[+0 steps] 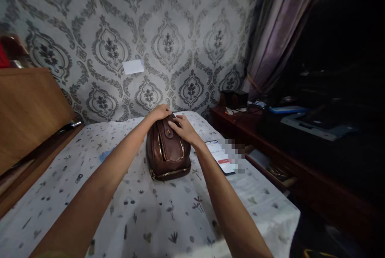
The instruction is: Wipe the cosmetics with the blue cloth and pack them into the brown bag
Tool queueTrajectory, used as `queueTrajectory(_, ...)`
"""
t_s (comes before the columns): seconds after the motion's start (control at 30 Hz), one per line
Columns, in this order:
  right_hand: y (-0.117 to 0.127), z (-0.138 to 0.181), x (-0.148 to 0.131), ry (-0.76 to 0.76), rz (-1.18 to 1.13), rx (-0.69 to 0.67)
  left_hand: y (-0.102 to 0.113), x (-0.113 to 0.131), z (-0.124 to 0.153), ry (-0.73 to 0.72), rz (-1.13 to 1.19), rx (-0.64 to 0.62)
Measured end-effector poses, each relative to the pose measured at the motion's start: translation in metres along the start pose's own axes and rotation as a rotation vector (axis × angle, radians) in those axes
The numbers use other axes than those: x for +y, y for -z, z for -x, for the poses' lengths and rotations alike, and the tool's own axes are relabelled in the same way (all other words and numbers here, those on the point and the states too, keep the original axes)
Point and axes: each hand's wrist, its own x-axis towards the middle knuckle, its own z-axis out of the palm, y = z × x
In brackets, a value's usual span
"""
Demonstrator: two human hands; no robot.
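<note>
Brown leather bag sits upright approx mid-bed on a white sheet w/ small printed plants & animals, zip edge facing the camera. Left hand is cupped over the bag's far top end, fingers curled down onto it; whether it really grips can't be told. Right hand lies on the top near the flap & clasp, fingers spread and mostly flat, holding nothing else. Phone, screen lit, lies on the sheet just right of the bag, near the right forearm. Behind: patterned wallpaper; wooden headboard at left; dark cabinet w/ clutter at right.
</note>
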Motion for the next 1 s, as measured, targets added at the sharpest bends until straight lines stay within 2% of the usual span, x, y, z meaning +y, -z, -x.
queueTrajectory(0.07, 0.001, -0.015, 0.006, -0.027, -0.055, -0.09, 0.002, -0.003, 0.003, -0.012, 0.007, -0.013)
queueTrajectory(0.13, 0.0, -0.022, 0.01, -0.06, -0.137, -0.124, 0.004, -0.006, 0.006, -0.016, 0.021, -0.029)
queueTrajectory(0.33, 0.002, -0.02, 0.016, -0.119, -0.401, -0.143, 0.007, -0.012, 0.01, -0.013, 0.067, -0.07)
queueTrajectory(0.5, 0.001, -0.022, 0.018, -0.219, -0.492, -0.144, 0.007, -0.012, 0.009, -0.006, 0.092, -0.085)
queueTrajectory(0.77, -0.003, -0.032, 0.021, -0.214, -0.488, -0.235, 0.006, -0.007, 0.011, -0.007, 0.095, -0.083)
queueTrajectory(1.0, -0.007, -0.034, 0.027, -0.077, -0.677, -0.236, 0.008, -0.003, 0.017, -0.004, 0.079, -0.025)
